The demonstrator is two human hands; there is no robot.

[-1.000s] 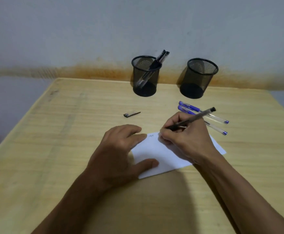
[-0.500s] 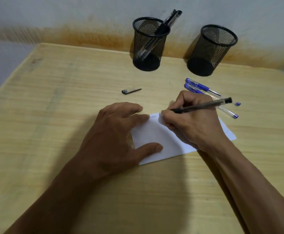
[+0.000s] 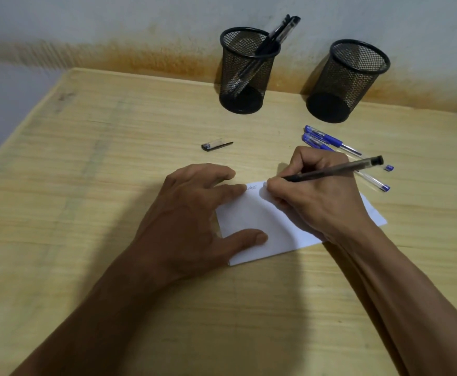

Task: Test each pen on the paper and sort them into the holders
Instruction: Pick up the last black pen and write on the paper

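My right hand (image 3: 317,196) grips a black pen (image 3: 336,168), its tip down on the top edge of a white paper (image 3: 254,221) beside small scribbles. My left hand (image 3: 194,213) lies flat with fingers spread, pinning the paper's left side. Two blue pens (image 3: 330,141) lie on the table just beyond my right hand, partly hidden by it. A black pen cap (image 3: 216,145) lies loose behind my left hand. At the back stand two black mesh holders: the left holder (image 3: 246,69) has black pens leaning in it, the right holder (image 3: 349,77) looks empty.
The wooden table (image 3: 86,185) butts against a pale wall with a rusty stain along its base. The table's left edge runs diagonally at the far left.
The view has tipped down and closer, so the holders sit higher in frame. My right hand has kept writing at the paper's top edge; my left hand stays on the paper.
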